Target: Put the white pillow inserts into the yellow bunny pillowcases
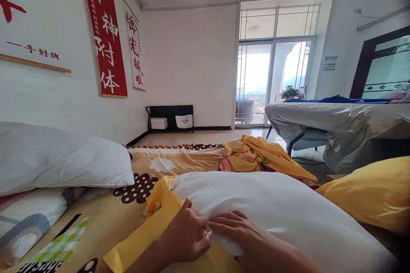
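A plump white pillow (275,204) lies across the bed in front of me, its left end partly inside a yellow pillowcase (163,209). My left hand (188,230) is closed, its fingers gripping the edge of the pillowcase near the pillow's left end. Flat against the white pillow rests my right hand (237,230), fingers stretched out and pointing left toward the other hand. Part of the pillowcase runs beneath both forearms, where it is hidden.
Another white pillow (64,158) lies on the left of the patterned bedspread (128,217). Crumpled yellow fabric (253,155) sits beyond the pillow, and a yellow pillow (374,192) is at right. A plastic-covered table (346,123) and a chair (307,138) stand farther back.
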Demonstrator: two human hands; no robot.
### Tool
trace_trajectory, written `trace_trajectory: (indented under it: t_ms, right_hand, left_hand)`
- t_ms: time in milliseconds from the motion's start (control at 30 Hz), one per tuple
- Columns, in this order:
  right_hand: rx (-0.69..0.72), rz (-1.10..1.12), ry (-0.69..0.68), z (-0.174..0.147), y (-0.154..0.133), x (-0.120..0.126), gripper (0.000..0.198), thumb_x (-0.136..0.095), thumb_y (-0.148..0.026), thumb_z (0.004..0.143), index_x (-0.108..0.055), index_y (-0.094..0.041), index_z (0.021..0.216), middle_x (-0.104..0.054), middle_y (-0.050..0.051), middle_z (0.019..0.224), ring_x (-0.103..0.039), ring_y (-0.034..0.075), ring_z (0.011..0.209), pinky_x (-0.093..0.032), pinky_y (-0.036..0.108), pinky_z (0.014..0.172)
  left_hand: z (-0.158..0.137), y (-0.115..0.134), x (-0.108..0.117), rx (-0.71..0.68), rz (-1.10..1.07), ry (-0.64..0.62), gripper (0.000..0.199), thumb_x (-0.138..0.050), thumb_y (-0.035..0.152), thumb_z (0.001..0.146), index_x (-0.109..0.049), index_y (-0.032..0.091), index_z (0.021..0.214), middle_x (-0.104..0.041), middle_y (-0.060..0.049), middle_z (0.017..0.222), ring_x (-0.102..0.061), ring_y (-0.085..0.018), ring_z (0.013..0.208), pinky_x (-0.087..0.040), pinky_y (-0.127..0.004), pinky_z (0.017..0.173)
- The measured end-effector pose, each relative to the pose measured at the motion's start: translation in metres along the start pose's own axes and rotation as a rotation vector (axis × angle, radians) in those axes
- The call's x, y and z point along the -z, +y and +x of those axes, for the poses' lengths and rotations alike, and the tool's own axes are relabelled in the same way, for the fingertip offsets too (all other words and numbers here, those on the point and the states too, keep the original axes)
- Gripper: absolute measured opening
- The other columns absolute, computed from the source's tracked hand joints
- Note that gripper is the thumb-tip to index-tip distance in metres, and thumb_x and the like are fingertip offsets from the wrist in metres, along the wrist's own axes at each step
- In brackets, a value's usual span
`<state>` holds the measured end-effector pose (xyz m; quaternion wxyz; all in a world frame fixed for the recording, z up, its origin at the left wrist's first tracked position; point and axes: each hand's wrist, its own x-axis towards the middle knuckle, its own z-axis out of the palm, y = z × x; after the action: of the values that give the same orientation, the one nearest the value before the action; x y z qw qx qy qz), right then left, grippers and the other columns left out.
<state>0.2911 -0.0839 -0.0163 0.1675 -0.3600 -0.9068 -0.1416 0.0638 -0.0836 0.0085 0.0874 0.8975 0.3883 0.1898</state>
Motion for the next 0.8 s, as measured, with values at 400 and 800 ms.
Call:
trace_trajectory:
  t_ms: [400,800]
  right_hand:
    - [-0.172,-0.153,0.049,-0.024,0.033,-0.012,0.054,-0.046,-0.007,0.079,-0.055,-0.028,0.128,-0.068,0.007,0.096,-0.061,0.022,0.088,-0.047,0.035,0.075]
    - [0.018,0.465,-0.403,-0.033,-0.002,0.024,0.035,-0.056,-0.027,0.081,-0.064,-0.026,0.115,-0.068,0.003,0.086,-0.060,0.015,0.074,-0.045,0.023,0.066]
  left_hand:
    - [0.001,0.006,-0.010,-0.163,-0.068,-0.120,0.013,-0.043,0.018,0.088,-0.044,0.019,0.074,-0.058,0.001,0.082,-0.051,-0.014,0.086,-0.028,-0.030,0.090]
    - [-0.003,-0.019,-0.012,-0.164,-0.013,-0.049,0.029,-0.065,0.039,0.080,-0.047,0.018,0.071,-0.059,0.004,0.080,-0.052,-0.013,0.084,-0.025,-0.031,0.092]
